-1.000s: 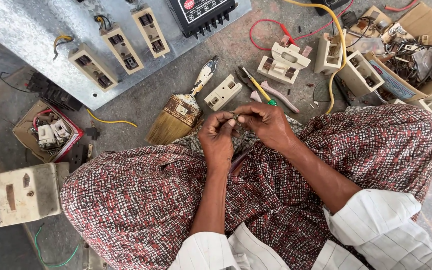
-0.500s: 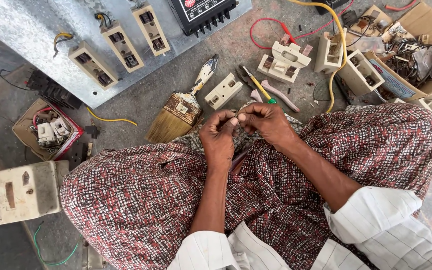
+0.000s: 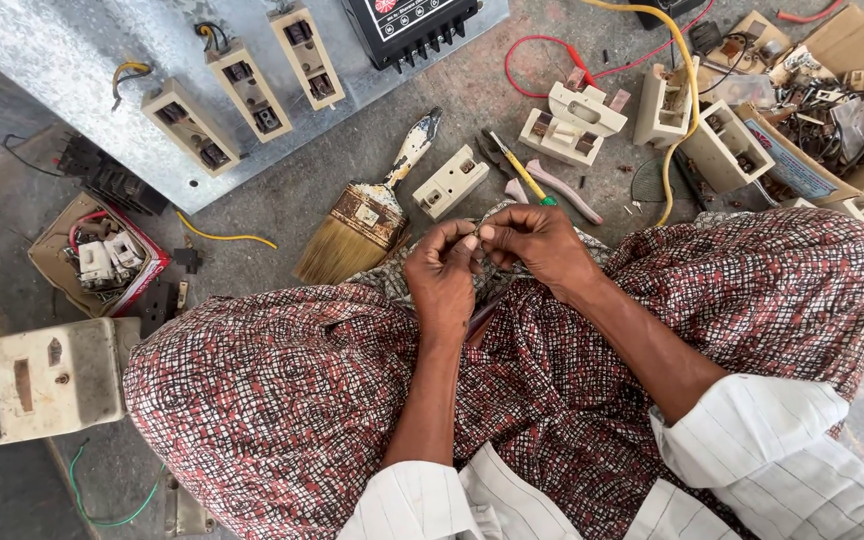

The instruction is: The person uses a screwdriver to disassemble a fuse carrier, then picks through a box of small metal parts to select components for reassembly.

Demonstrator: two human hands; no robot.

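Red-checked cloth (image 3: 282, 400), white striped sleeves (image 3: 752, 440), perhaps cream switch blocks (image 3: 450, 183).

A tiny part (image 3: 476, 234) (too small to identify) sits between fingertips.

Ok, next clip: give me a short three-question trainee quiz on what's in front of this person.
1. True or false: the paintbrush lies on the floor, held by neither hand.
2. Which lies closest beyond the right hand? A) the yellow-handled screwdriver B) the red wire C) the green wire
3. Fill in: the left hand and right hand meet fingertip to fingertip over the person's ____.

Key:
1. True. It rests apart from both hands.
2. A.
3. Lap. They pinch something too small to identify above the patterned cloth.
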